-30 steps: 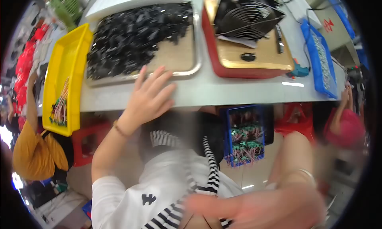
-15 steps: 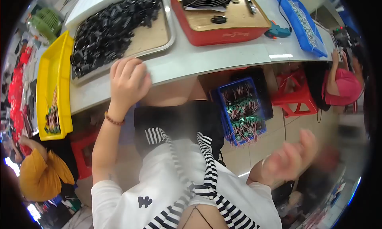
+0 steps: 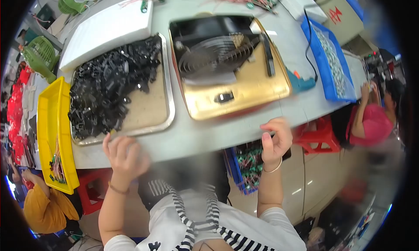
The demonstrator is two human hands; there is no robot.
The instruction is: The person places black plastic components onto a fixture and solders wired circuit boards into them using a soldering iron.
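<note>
Head, black parts (image 3: 102, 89), fan (image 3: 211, 56) on gold tray (image 3: 257, 94)

1 illegible red character (image 3: 335, 15) on beige panel (image 3: 350, 11)

The shallow metal tray (image 3: 169, 98) is gleaming along its smooth rim; the jumbled black plastic parts (image 3: 109, 83) are shining glossily.

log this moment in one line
left hand: at parts tray near rim | right hand: fingers curled, by table edge | small black part: on gold tray, nearer than fan
</note>
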